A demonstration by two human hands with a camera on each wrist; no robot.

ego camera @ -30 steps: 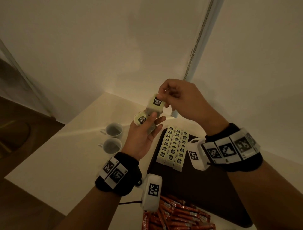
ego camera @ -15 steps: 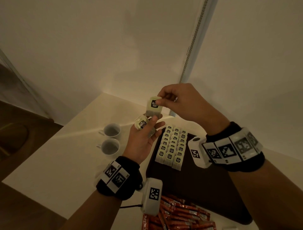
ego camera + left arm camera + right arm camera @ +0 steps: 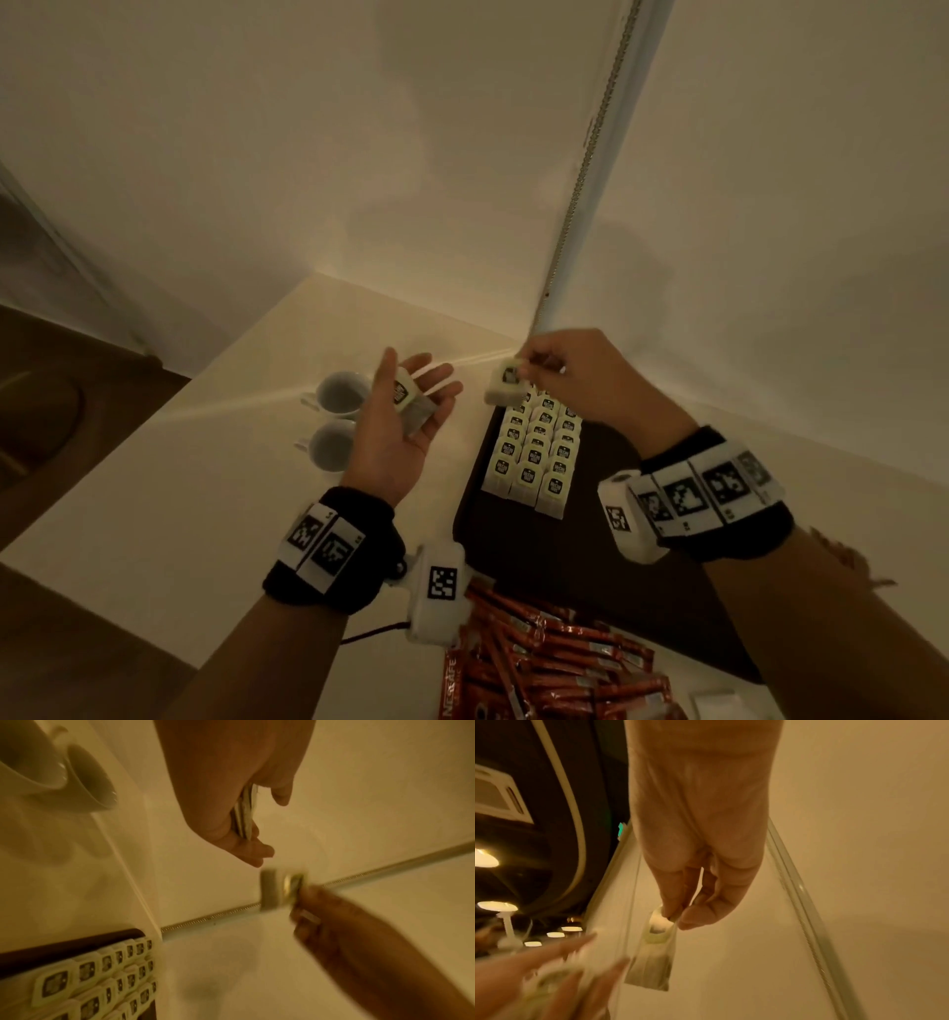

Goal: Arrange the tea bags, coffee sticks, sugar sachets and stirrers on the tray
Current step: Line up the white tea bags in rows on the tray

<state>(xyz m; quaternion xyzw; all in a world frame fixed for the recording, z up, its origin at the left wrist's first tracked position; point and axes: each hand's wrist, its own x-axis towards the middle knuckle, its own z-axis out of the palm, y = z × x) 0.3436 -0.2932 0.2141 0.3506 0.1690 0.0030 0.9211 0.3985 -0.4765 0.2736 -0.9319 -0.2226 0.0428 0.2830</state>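
Observation:
My left hand (image 3: 413, 370) is held palm up above the table, fingers straight and spread, with a few tea bags (image 3: 408, 398) lying across them. The left wrist view shows that small stack (image 3: 244, 817) edge-on against the palm. My right hand (image 3: 524, 367) pinches one pale tea bag (image 3: 506, 385) by its tag, and it hangs over the far end of the tea bag rows (image 3: 534, 452) on the dark tray (image 3: 565, 565). In the right wrist view, the pinched tea bag (image 3: 654, 953) dangles below thumb and forefinger. Red coffee sticks (image 3: 539, 668) lie heaped near me.
Two white cups (image 3: 341, 393) stand on the pale table left of the tray, just beyond my left hand. The table sits in a wall corner with a vertical rail (image 3: 580, 205) behind the tray. A white packet (image 3: 719, 701) shows at the bottom right edge.
The hands have drawn apart. My right hand carried one tea bag right and down over the tray's far end; my left hand moved left and its fingers spread flat.

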